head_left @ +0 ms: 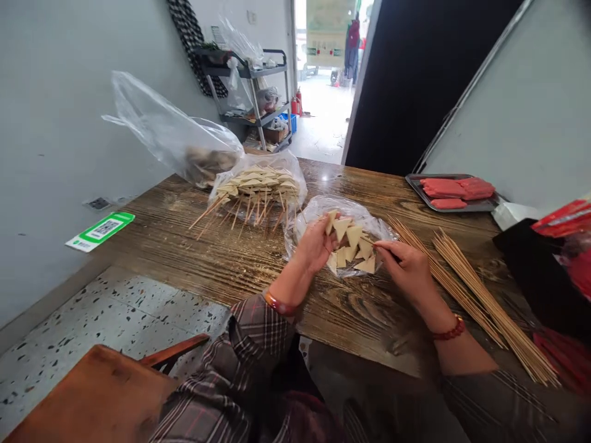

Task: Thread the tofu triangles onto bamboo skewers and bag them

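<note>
Pale triangles (354, 235) — between the hands (315, 245)

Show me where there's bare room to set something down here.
The table shows bare wood beyond the bag of loose triangles, left of the tray, and between that bag and the near edge. More lies between the green card and the filled skewers, though crumbs dot it. It is crowded around the left hand, right hand and stick bundles.
</note>
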`<control>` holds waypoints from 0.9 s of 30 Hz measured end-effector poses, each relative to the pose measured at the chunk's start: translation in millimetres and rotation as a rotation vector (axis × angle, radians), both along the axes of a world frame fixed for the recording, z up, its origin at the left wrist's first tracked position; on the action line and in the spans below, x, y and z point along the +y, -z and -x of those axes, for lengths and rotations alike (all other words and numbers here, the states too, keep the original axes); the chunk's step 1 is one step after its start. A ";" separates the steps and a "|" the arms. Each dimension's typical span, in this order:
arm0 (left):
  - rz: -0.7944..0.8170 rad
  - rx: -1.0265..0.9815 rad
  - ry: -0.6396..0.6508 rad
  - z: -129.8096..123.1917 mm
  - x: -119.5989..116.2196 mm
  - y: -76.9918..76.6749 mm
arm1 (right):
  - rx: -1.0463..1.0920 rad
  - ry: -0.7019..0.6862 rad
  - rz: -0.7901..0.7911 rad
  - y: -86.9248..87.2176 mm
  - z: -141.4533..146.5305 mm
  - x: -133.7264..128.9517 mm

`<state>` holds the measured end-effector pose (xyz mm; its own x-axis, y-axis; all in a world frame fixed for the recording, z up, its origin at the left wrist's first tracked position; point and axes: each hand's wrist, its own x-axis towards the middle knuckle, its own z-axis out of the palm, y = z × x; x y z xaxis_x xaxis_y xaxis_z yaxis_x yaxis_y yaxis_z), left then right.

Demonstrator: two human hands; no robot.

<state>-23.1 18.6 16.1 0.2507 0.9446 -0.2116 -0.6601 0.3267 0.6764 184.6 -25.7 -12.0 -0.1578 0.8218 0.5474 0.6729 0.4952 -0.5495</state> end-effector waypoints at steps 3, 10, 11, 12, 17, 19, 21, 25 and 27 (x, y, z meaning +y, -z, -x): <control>0.000 -0.015 -0.003 -0.9 -0.4 4.1 | 0.020 0.082 -0.021 3.9 -8.8 3.5; -0.025 0.015 0.059 -5.0 -1.6 16.2 | 0.088 0.276 -0.037 15.4 -23.4 9.4; -0.028 0.012 0.073 -5.7 -2.2 17.7 | 0.088 0.278 -0.040 14.8 -21.4 8.6; -0.032 0.008 0.084 -6.5 -2.8 19.1 | 0.082 0.274 -0.038 13.0 -18.3 7.8; -0.048 -0.006 0.117 -10.1 -5.7 23.6 | -0.037 0.170 -0.024 -20.6 14.8 12.4; -0.060 -0.021 0.123 -11.4 -5.9 25.3 | -0.112 0.085 -0.031 -42.6 36.1 21.4; -0.064 -0.023 0.120 -13.0 -5.3 27.5 | -0.174 0.023 -0.061 -63.6 61.4 34.5; -0.064 0.000 0.104 -18.0 -2.2 34.2 | -0.310 -0.001 -0.075 -89.6 115.6 67.0; -0.070 -0.006 0.108 -20.9 -0.6 37.5 | -0.377 0.004 -0.085 -94.8 139.6 83.1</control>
